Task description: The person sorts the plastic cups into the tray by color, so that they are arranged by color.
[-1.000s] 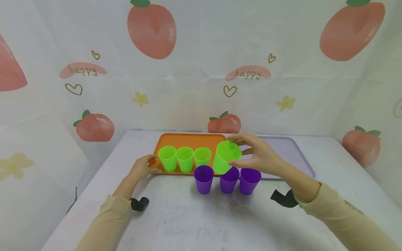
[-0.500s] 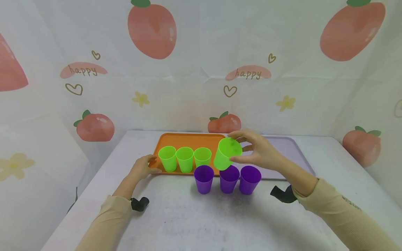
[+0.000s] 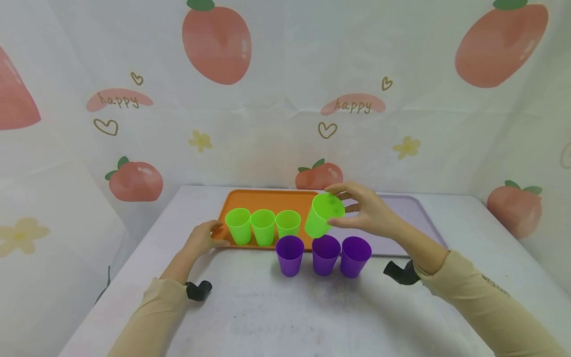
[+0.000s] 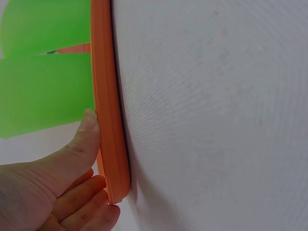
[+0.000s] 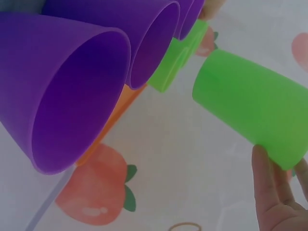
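Observation:
My right hand (image 3: pixel 368 213) holds a green plastic cup (image 3: pixel 314 224) by its rim end, tilted, above the front right of the orange tray (image 3: pixel 272 200). In the right wrist view the fingertips touch that cup (image 5: pixel 245 103) near its wide end. Three more green cups (image 3: pixel 240 232) stand upright in a row along the tray's front. At the tray's front left corner is my left hand (image 3: pixel 201 241); in the left wrist view its thumb (image 4: pixel 86 137) presses the tray rim and the fingers curl about the corner. Three purple cups (image 3: pixel 289 261) stand on the table before the trays.
A pale lavender tray (image 3: pixel 406 215) lies to the right of the orange one, partly hidden behind my right hand. The white table (image 3: pixel 250 307) extends toward me. Behind it hangs a fruit-printed cloth (image 3: pixel 263 124). A black strap piece (image 3: pixel 199 291) sits at each wrist.
My right hand has raised the green cup and carried it slightly farther back, away from the purple cups. The left hand and the standing cups have stayed in place.

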`<state>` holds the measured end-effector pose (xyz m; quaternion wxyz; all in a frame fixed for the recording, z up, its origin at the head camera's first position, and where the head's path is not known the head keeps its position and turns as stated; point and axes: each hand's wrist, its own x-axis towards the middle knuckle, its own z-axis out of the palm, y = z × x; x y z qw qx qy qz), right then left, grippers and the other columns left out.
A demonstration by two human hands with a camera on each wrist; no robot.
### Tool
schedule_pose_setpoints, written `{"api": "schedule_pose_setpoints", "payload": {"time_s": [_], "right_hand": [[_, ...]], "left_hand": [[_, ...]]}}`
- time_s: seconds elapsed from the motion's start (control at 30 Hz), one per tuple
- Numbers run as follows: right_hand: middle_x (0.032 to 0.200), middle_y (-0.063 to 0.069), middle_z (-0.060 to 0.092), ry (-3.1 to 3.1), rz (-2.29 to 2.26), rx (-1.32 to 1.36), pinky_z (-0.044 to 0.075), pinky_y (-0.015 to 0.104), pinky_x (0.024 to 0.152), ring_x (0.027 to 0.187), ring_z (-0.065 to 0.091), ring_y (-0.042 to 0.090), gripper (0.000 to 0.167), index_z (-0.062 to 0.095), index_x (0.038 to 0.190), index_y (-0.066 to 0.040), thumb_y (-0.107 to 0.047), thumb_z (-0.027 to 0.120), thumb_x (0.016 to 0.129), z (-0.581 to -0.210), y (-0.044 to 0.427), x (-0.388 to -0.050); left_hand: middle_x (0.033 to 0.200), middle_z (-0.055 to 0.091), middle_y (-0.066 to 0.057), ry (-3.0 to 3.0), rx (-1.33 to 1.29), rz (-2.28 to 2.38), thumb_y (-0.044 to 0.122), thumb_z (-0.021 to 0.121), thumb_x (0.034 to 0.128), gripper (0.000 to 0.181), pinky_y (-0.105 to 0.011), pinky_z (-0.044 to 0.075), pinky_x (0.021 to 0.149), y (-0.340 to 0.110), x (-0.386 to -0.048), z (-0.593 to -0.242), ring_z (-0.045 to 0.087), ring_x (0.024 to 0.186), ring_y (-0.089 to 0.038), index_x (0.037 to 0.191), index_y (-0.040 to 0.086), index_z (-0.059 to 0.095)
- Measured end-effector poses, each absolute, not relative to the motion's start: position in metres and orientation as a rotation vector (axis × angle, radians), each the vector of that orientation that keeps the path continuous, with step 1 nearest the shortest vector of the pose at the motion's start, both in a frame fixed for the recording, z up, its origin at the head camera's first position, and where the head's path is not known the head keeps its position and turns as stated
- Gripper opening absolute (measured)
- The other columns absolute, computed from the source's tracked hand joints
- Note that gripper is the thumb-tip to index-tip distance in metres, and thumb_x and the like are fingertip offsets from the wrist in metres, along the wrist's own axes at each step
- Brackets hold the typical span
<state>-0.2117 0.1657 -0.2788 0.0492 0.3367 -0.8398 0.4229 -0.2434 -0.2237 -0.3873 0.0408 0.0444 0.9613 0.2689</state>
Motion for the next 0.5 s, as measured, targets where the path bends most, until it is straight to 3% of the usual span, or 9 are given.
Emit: {"api": "schedule_pose_setpoints", "payload": {"time_s": [0.5], "right_hand": [[0.122,0.014,0.058,-2.564,1.292,1.03,0.058,0.033,0.081,0.108,0.058,0.031,0.056,0.053,0.124,-0.003,-0.007,0.077,0.073,-0.283,0.17,-0.225]], "left_hand": [[0.132,0.051,-0.028,2.931,0.102,0.829,0.02,0.075,0.0777,0.067,-0.054,0.037,0.106,-0.223,-0.244,-0.387,0.044,0.123,-0.045,0.131,-0.008,0.046]]}}
